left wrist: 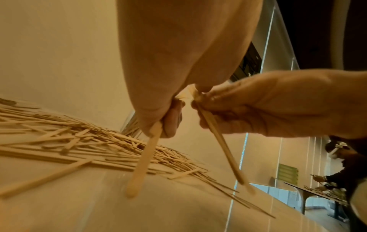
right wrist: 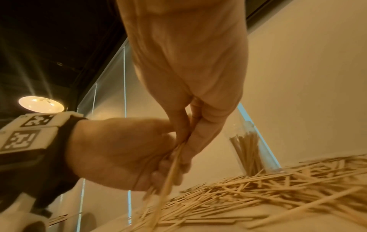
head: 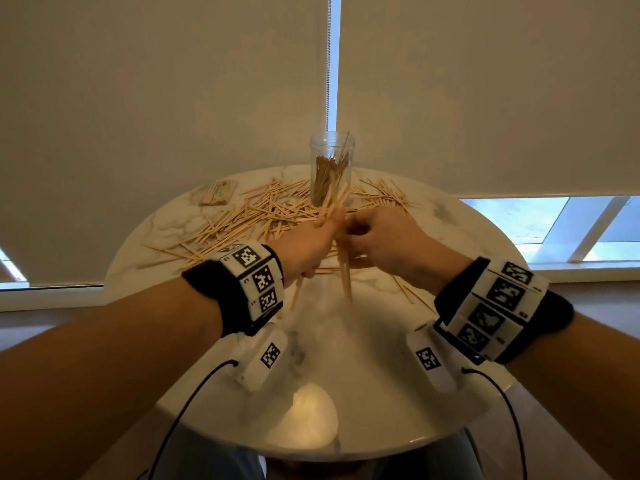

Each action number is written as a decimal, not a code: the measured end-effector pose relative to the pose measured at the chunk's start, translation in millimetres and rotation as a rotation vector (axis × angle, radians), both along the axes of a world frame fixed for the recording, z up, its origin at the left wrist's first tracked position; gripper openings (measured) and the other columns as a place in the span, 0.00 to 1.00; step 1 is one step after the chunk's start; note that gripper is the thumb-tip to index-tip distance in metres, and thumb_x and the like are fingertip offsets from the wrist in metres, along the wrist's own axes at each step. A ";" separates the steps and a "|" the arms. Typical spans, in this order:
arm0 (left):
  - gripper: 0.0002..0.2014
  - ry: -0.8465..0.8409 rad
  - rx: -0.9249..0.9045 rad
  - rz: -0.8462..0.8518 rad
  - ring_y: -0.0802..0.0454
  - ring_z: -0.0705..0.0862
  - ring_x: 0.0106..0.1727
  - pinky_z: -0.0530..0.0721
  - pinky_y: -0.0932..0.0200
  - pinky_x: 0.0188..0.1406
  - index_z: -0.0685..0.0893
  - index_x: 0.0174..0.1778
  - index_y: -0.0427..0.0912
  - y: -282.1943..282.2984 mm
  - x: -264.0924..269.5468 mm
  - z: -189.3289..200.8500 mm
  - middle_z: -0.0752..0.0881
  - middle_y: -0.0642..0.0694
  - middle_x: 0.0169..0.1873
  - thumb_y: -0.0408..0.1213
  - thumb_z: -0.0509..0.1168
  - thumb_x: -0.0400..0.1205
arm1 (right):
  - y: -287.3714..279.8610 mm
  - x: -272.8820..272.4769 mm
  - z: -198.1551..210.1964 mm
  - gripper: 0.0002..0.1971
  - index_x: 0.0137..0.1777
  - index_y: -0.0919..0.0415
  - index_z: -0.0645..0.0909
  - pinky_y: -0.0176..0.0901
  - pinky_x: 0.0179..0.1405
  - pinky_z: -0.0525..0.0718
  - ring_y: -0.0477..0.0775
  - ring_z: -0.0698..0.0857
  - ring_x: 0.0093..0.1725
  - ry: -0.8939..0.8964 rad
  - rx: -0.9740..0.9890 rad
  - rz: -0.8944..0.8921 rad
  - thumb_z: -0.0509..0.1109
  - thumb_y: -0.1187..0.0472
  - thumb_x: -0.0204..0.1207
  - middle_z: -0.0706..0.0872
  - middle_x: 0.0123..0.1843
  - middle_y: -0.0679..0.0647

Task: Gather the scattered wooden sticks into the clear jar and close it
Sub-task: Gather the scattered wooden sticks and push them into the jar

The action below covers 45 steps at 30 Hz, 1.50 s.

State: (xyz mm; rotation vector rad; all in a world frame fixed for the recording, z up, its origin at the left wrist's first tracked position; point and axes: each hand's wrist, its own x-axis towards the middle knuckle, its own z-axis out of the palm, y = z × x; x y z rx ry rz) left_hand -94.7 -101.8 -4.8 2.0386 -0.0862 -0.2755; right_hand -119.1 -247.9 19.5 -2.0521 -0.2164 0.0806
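Note:
The clear jar (head: 331,168) stands upright and lidless at the table's far side, partly filled with wooden sticks; in the right wrist view the jar (right wrist: 251,150) rises behind the pile. Loose sticks (head: 256,216) lie scattered around it. In front of the jar my left hand (head: 327,226) grips a bundle of sticks (head: 345,278) whose ends poke out above and below the fist. My right hand (head: 358,232) meets it and pinches the same bundle. In the left wrist view my left hand (left wrist: 166,119) holds one flat stick (left wrist: 143,160) and my right hand (left wrist: 258,108) holds others (left wrist: 220,141).
A wrapped packet of sticks (head: 218,192) lies at the far left of the round marble table (head: 346,358). More loose sticks (head: 412,292) lie at the right. Roller blinds hang close behind the table. No lid is in view.

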 end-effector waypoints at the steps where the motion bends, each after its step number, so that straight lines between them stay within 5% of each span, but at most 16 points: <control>1: 0.37 -0.057 -0.027 -0.015 0.52 0.75 0.29 0.73 0.56 0.34 0.84 0.62 0.47 -2.0 -0.2 0.4 0.77 0.52 0.28 0.73 0.46 0.81 | 7.3 -1.0 0.1 0.06 0.51 0.63 0.87 0.42 0.41 0.93 0.53 0.93 0.40 -0.016 0.019 0.022 0.70 0.70 0.81 0.93 0.43 0.60; 5: 0.24 -0.163 -0.089 0.067 0.50 0.81 0.35 0.77 0.53 0.38 0.84 0.54 0.44 2.7 -0.8 0.6 0.85 0.46 0.37 0.55 0.46 0.91 | 18.3 3.8 2.3 0.04 0.45 0.66 0.91 0.51 0.44 0.93 0.56 0.93 0.38 -0.123 -0.099 0.008 0.76 0.65 0.75 0.93 0.36 0.60; 10: 0.19 -0.151 -0.141 0.204 0.47 0.80 0.41 0.84 0.44 0.47 0.78 0.46 0.45 19.2 -2.0 0.7 0.83 0.45 0.40 0.52 0.49 0.92 | 15.0 5.4 12.6 0.08 0.45 0.63 0.90 0.46 0.43 0.93 0.48 0.92 0.36 -0.147 -0.254 0.071 0.78 0.57 0.76 0.93 0.36 0.53; 13: 0.15 -0.063 -0.337 0.130 0.49 0.82 0.37 0.87 0.39 0.56 0.77 0.48 0.45 22.5 -6.0 2.1 0.82 0.48 0.34 0.50 0.52 0.91 | 11.9 10.9 19.5 0.14 0.55 0.59 0.83 0.49 0.46 0.92 0.47 0.89 0.42 -0.242 -0.227 -0.098 0.73 0.49 0.80 0.88 0.45 0.46; 16: 0.14 -0.012 -0.401 -0.022 0.56 0.74 0.27 0.87 0.49 0.40 0.76 0.49 0.43 15.1 -16.8 3.8 0.73 0.51 0.28 0.47 0.53 0.92 | 9.3 19.5 32.2 0.24 0.73 0.54 0.71 0.51 0.54 0.86 0.48 0.85 0.53 -0.308 -0.102 -0.226 0.61 0.40 0.84 0.82 0.58 0.46; 19: 0.13 -0.023 -0.333 -0.152 0.58 0.69 0.24 0.78 0.60 0.29 0.75 0.51 0.41 2.7 -24.6 4.8 0.70 0.54 0.25 0.47 0.53 0.92 | 16.1 19.9 40.4 0.20 0.61 0.62 0.81 0.53 0.46 0.86 0.51 0.87 0.44 -0.275 -0.146 -0.106 0.54 0.48 0.89 0.87 0.47 0.49; 21: 0.11 -0.003 -0.339 -0.177 0.57 0.67 0.25 0.73 0.59 0.28 0.74 0.49 0.42 -2.8 -26.9 9.1 0.69 0.53 0.25 0.42 0.53 0.92 | 24.1 20.5 39.4 0.21 0.53 0.63 0.85 0.61 0.49 0.88 0.59 0.89 0.45 -0.236 -0.160 0.020 0.54 0.51 0.89 0.90 0.46 0.55; 23: 0.10 0.006 -0.336 -0.140 0.56 0.65 0.26 0.69 0.60 0.27 0.73 0.48 0.43 -1.8 -26.3 15.5 0.69 0.50 0.28 0.40 0.52 0.92 | 27.5 21.7 37.5 0.20 0.56 0.58 0.85 0.62 0.54 0.88 0.57 0.89 0.48 -0.264 -0.200 0.061 0.54 0.47 0.88 0.90 0.49 0.54; 25: 0.14 -0.034 -0.205 -0.099 0.57 0.67 0.26 0.69 0.62 0.26 0.75 0.48 0.42 9.1 -22.7 24.4 0.71 0.50 0.30 0.47 0.54 0.91 | 24.1 23.5 36.3 0.19 0.61 0.54 0.81 0.56 0.56 0.87 0.49 0.87 0.50 -0.283 -0.186 0.032 0.54 0.44 0.88 0.88 0.50 0.48; 28: 0.18 -0.149 0.290 -0.097 0.58 0.72 0.22 0.73 0.64 0.23 0.78 0.41 0.46 42.1 -14.9 37.0 0.77 0.53 0.27 0.57 0.61 0.86 | 4.3 28.6 30.3 0.17 0.59 0.53 0.78 0.50 0.56 0.83 0.45 0.84 0.50 -0.218 -0.258 -0.047 0.55 0.42 0.87 0.85 0.49 0.44; 30: 0.22 -0.157 0.603 -0.128 0.55 0.75 0.24 0.74 0.60 0.26 0.80 0.40 0.43 67.9 -8.8 37.6 0.78 0.50 0.26 0.60 0.65 0.83 | -15.1 40.5 21.3 0.26 0.55 0.63 0.83 0.49 0.49 0.82 0.54 0.86 0.50 -0.115 -0.571 -0.076 0.58 0.39 0.85 0.87 0.51 0.55; 33: 0.31 -0.087 0.956 -0.204 0.46 0.85 0.36 0.83 0.52 0.39 0.86 0.55 0.40 91.2 -10.2 25.1 0.88 0.42 0.37 0.67 0.66 0.77 | -36.5 53.2 5.6 0.33 0.50 0.66 0.85 0.49 0.50 0.80 0.56 0.85 0.49 0.105 -1.012 -0.070 0.59 0.32 0.81 0.87 0.58 0.62; 36: 0.33 0.009 1.050 -0.209 0.46 0.85 0.40 0.79 0.55 0.39 0.81 0.43 0.38 95.0 -24.1 2.9 0.87 0.42 0.39 0.71 0.67 0.73 | -42.4 58.4 -7.9 0.45 0.65 0.67 0.83 0.50 0.63 0.77 0.61 0.82 0.65 0.225 -1.190 -0.065 0.51 0.25 0.77 0.84 0.68 0.60; 38: 0.31 0.017 1.021 -0.191 0.45 0.87 0.50 0.83 0.54 0.46 0.82 0.51 0.35 89.8 -25.1 -11.7 0.89 0.42 0.49 0.66 0.68 0.77 | -37.3 64.7 -15.8 0.48 0.66 0.66 0.83 0.51 0.65 0.77 0.61 0.81 0.67 0.249 -1.199 -0.058 0.52 0.21 0.73 0.84 0.68 0.59; 42: 0.12 -0.068 0.948 -0.110 0.45 0.85 0.56 0.85 0.52 0.54 0.83 0.60 0.37 76.4 -10.8 -20.0 0.87 0.41 0.57 0.41 0.65 0.86 | -16.0 76.8 -21.0 0.36 0.54 0.65 0.82 0.48 0.54 0.79 0.60 0.83 0.58 0.204 -1.128 -0.025 0.66 0.27 0.72 0.86 0.56 0.57; 45: 0.13 -0.117 0.958 -0.083 0.45 0.82 0.50 0.80 0.55 0.46 0.81 0.60 0.37 67.8 -4.9 -18.6 0.85 0.40 0.56 0.43 0.62 0.88 | -7.2 82.3 -20.9 0.27 0.39 0.65 0.77 0.45 0.46 0.78 0.57 0.82 0.46 0.176 -1.063 -0.013 0.74 0.38 0.74 0.83 0.42 0.55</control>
